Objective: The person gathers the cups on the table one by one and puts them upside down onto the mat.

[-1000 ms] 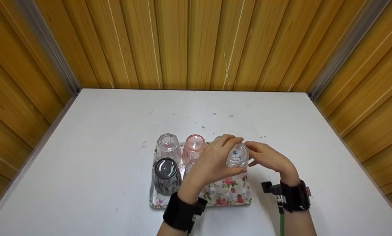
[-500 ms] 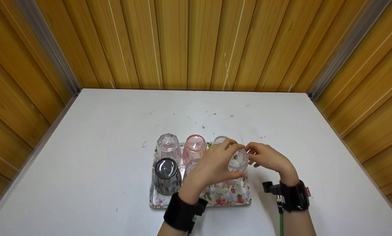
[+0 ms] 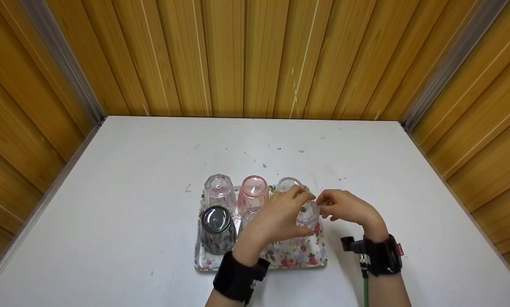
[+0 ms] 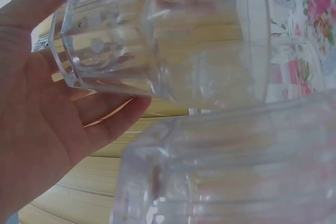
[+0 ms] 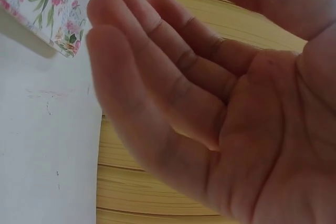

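My left hand (image 3: 276,213) holds an upside-down clear glass (image 3: 308,213) over the right part of the floral tray (image 3: 289,261). In the left wrist view, the thumb and fingers reach around the glass near its faceted base, and its wide rim points toward the tray. Just right of that glass, my right hand (image 3: 348,209) has its fingertips close to the side, fingers loosely bent. The right wrist view shows nothing in its palm (image 5: 262,129). Behind the left hand stands another clear glass (image 3: 289,183), partly covered by it.
On the tray's left half, a faceted clear glass (image 3: 219,192), a pink glass (image 3: 254,194) and a dark grey glass (image 3: 217,230) stand upside down. Another clear glass (image 3: 249,215) is half hidden by my left hand. The white table (image 3: 131,183) meets wood-patterned walls (image 3: 255,59).
The clear glass in my left hand has come down and toward the tray. My left hand has lowered slightly, uncovering more of the back right glass. My right hand has followed slightly down.
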`<state>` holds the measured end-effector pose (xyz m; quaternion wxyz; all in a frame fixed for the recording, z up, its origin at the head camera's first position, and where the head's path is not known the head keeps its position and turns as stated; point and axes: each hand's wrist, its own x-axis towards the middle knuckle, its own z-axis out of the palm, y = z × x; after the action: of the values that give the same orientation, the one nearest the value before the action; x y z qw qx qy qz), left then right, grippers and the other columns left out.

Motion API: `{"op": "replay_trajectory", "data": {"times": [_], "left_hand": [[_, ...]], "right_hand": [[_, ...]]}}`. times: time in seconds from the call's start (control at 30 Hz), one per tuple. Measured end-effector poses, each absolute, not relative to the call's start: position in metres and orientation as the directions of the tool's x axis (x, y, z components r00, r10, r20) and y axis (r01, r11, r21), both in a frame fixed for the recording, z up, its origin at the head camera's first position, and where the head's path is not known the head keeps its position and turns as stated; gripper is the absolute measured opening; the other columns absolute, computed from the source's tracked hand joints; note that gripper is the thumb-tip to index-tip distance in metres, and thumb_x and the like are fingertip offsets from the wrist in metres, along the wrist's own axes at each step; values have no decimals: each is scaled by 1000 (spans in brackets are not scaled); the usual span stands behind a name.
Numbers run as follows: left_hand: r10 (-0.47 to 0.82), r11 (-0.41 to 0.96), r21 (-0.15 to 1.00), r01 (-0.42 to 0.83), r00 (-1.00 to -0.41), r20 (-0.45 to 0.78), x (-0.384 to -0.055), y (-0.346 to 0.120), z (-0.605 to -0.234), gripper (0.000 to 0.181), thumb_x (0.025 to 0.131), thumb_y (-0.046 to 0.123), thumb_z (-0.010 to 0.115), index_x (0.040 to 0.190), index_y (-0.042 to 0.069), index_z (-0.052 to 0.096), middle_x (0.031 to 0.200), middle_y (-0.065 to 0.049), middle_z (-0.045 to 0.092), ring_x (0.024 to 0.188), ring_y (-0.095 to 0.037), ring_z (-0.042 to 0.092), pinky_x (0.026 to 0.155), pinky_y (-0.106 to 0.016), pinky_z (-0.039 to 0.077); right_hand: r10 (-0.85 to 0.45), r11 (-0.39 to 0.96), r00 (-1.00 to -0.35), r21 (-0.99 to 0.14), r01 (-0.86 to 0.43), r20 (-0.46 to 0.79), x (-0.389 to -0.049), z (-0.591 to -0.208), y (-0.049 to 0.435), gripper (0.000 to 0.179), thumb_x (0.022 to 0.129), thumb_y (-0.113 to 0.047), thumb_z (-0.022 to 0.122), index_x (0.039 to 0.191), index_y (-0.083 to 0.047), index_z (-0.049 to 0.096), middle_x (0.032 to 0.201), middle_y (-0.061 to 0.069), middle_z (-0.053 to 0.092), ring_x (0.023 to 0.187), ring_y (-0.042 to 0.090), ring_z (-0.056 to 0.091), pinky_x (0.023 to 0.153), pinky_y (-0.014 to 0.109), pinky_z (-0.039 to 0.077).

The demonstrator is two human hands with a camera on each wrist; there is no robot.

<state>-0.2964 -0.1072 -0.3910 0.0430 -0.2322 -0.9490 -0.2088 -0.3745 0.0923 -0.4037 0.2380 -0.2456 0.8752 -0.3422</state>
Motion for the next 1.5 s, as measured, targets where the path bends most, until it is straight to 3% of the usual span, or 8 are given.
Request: {"op": "replay_trajectory", "data": {"times": [0.4,0.77,1.03,1.27,1.5], "left_hand": [[411,828,369,423,-904,115,-297,-106,-393,86,70,44,73,140,14,33,131,-2,45,110,-21,52,96,-35,43],[411,835,360,415,-907,92,-296,-105,-395,72,68,42,75,129,14,48,116,1,48,93,-18,55,83,-29,48],[436,842,318,436,-897,76,-297,-100,-398,70,67,41,76,126,15,48,114,2,49,96,-12,53,90,-32,45],[443,846,292,445,-893,77,-296,-100,-397,65,66,40,77,119,15,48,109,1,49,90,-12,54,82,-27,47],[438,858,272,435,-897,53,-296,-97,-400,64,66,37,77,118,16,47,110,1,48,92,-14,54,85,-29,47]], "right_hand": [[-585,675,-738,-707,-212,-337,-373,-405,92,22,84,-14,56,99,3,58,86,10,62,80,26,62,68,37,54],[-602,665,-717,-717,-208,-350,-371,-403,91,22,84,-14,57,98,2,58,89,12,62,80,23,61,69,38,53],[-603,672,-720,-705,-227,-344,-372,-404,91,18,84,-14,57,94,1,57,86,9,61,78,24,61,67,37,53],[-608,669,-713,-708,-225,-348,-373,-406,92,15,85,-13,56,93,1,56,86,12,61,79,28,61,68,38,53],[-586,682,-725,-704,-199,-362,-373,-407,91,15,84,-14,58,90,0,56,84,10,60,76,23,61,66,36,54]]}}
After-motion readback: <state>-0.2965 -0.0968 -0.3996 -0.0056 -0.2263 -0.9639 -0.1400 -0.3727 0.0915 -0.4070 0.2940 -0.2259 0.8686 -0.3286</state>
